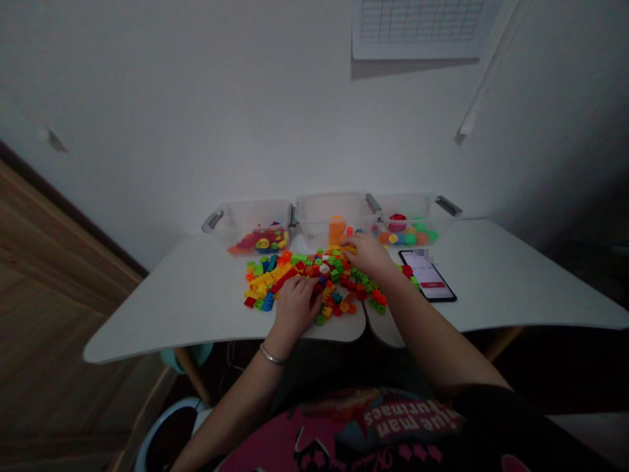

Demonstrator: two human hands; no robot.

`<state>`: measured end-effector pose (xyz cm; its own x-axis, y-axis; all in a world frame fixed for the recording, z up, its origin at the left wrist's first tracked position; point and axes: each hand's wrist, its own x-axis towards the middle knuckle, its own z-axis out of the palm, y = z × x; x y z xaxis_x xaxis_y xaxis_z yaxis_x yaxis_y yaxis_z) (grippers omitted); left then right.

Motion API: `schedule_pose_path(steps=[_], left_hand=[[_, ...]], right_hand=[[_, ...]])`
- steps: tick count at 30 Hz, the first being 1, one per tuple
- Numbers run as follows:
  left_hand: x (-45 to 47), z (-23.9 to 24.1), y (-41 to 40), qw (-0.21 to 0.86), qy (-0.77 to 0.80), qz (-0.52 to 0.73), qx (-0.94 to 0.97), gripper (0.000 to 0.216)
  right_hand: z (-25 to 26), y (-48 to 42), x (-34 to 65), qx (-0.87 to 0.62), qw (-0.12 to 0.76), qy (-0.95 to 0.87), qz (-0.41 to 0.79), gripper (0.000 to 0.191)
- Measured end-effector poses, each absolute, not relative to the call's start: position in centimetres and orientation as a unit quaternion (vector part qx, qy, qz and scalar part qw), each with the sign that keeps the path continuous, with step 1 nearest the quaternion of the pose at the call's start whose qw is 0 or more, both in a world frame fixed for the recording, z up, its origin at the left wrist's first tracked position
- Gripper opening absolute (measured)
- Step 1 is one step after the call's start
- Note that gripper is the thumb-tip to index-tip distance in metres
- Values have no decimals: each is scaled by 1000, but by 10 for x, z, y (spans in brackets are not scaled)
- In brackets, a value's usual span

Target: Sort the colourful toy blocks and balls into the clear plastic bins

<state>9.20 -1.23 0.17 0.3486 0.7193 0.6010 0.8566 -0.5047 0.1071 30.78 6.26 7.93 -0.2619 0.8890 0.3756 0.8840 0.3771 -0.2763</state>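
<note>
My left hand [297, 301] touches bricks [268, 278] toward the desk [162, 314]'s front edge | my right hand [368, 255], toward the back | grips: I cannot tell

We see a dim, gray room, with a dull wall [246, 131] and deep dark near 4 o'clock. At 1 o'clock, the paper [417, 29] makes a soft shadow. Chunky squares hide part of the phone [425, 278] toward 3 o'clock. The table [157, 295] looks stretched at 8 o'clock. Tiny blocks [265, 280] look fuzzy.
</note>
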Motion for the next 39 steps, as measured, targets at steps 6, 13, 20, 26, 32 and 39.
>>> schedule_pose_path(steps=[6, 13, 20, 26, 32, 39], left_hand=[[92, 1, -12, 113, -489, -300, -811, 33], [92, 2, -12, 119, -490, -303, -809, 32], [91, 3, -12, 111, -487, -300, -813, 32], [91, 2, -12, 116, -487, -301, -812, 32], [92, 2, -13, 119, -488, -300, -811, 34], [91, 1, -12, 108, -490, -298, -812, 33]], right_hand=[[56, 51, 305, -557, 144, -816, -64, 40], [40, 52, 307, -554, 147, -816, -79, 39], [28, 55, 308, -565, 175, -802, -82, 35], [24, 58, 309, -567, 184, -799, -80, 32], [25, 57, 310, -565, 223, -792, -65, 30], [48, 63, 318, -565, 406, -718, -5, 35]])
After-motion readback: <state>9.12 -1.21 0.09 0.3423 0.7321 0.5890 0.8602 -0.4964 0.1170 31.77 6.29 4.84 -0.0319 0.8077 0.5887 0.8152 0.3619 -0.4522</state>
